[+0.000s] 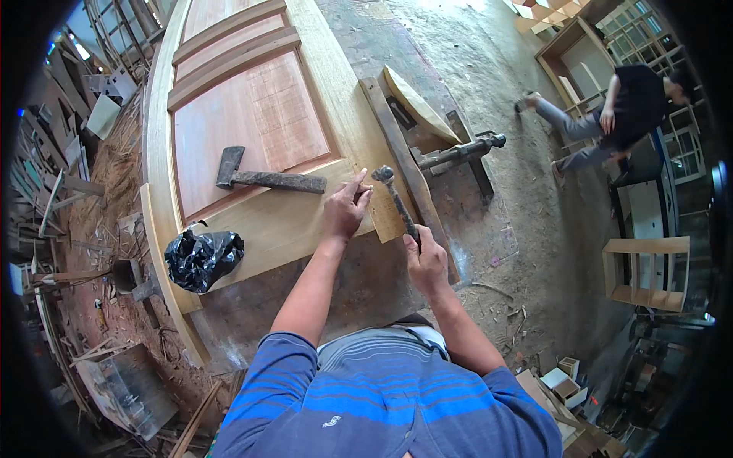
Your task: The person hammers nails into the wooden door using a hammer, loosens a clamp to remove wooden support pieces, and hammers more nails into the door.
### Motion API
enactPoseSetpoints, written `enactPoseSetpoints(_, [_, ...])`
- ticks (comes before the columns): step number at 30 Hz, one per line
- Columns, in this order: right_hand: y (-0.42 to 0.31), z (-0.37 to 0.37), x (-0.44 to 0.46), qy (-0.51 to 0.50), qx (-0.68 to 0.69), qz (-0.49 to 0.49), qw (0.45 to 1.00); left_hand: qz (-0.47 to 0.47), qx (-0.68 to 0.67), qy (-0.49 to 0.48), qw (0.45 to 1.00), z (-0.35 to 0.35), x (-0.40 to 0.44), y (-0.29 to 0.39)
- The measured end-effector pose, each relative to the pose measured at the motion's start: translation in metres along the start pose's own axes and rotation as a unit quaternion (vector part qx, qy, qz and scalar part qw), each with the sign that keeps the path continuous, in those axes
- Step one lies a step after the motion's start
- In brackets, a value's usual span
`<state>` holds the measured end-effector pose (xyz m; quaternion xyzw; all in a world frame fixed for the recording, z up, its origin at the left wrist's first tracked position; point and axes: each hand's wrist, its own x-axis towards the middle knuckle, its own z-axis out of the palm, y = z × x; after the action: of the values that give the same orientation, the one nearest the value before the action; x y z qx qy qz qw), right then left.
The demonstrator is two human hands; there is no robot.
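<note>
My right hand [427, 265] is wrapped around the dark handle of a hammer [397, 202], whose head is raised beside my left fingers. My left hand [347, 210] rests at the edge of a wooden panel door [256, 114], thumb and fingers pinched together. Whatever sits in that pinch is too small to make out. A hatchet [279, 181] with a worn handle lies across the door, left of my left hand. Near the door's lower left corner is a crumpled black plastic bag [204, 258].
A metal clamp [462, 153] and a dark wooden bar [408, 168] stand along the door's right side. A person [622, 114] bends over at the right, near wooden frames. A small wooden shelf [647, 272] stands below them. Wood scraps [111, 175] litter the floor at left.
</note>
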<state>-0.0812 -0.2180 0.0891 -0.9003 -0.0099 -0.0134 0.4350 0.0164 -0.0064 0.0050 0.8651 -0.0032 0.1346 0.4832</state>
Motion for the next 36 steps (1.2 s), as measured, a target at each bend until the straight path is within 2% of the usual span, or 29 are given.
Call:
enactPoseSetpoints(6, [0.009,0.008,0.002,-0.02,-0.074,-0.008,0.997,0.003,0.017,-0.005,1.0,-0.002,0.0,0.0])
enactPoseSetpoints(9, [-0.011,-0.007,0.002,-0.008,-0.042,-0.007,0.999,-0.007,0.016,-0.004,1.0,-0.001,-0.001,0.002])
enactPoseSetpoints(12, [-0.034,-0.024,0.0,0.027,0.003,-0.032,0.999,-0.019,-0.012,-0.002,1.0,0.0,-0.001,0.001])
enactPoseSetpoints(15, [-0.038,-0.026,-0.002,0.077,0.034,-0.098,0.992,0.0,-0.004,0.006,1.0,0.0,0.0,0.003])
enactPoseSetpoints(18, [-0.004,-0.001,-0.004,0.087,-0.008,-0.127,0.988,-0.015,0.005,-0.018,1.0,-0.002,0.0,0.002])
enactPoseSetpoints(21, [0.007,0.006,0.004,-0.05,-0.157,-0.026,0.986,0.004,0.02,-0.014,1.0,-0.002,0.0,0.001])
enactPoseSetpoints(26, [-0.032,-0.011,-0.001,0.083,0.029,-0.103,0.991,-0.007,0.016,-0.018,1.0,-0.001,-0.002,-0.001])
enactPoseSetpoints(29, [0.011,0.013,-0.004,0.031,-0.063,-0.09,0.993,0.0,0.027,-0.021,0.999,-0.002,-0.004,-0.001])
enactPoseSetpoints(30, [0.011,0.013,0.003,-0.064,-0.168,0.012,0.984,0.01,0.035,-0.018,0.999,-0.001,0.0,-0.001])
enactPoseSetpoints(34, [0.004,-0.001,0.005,0.015,-0.039,-0.036,0.998,0.037,0.044,-0.013,0.998,-0.004,0.001,0.002])
enactPoseSetpoints(36, [0.006,0.007,-0.002,0.051,0.009,-0.071,0.996,0.014,0.058,-0.018,0.998,-0.007,0.0,0.003])
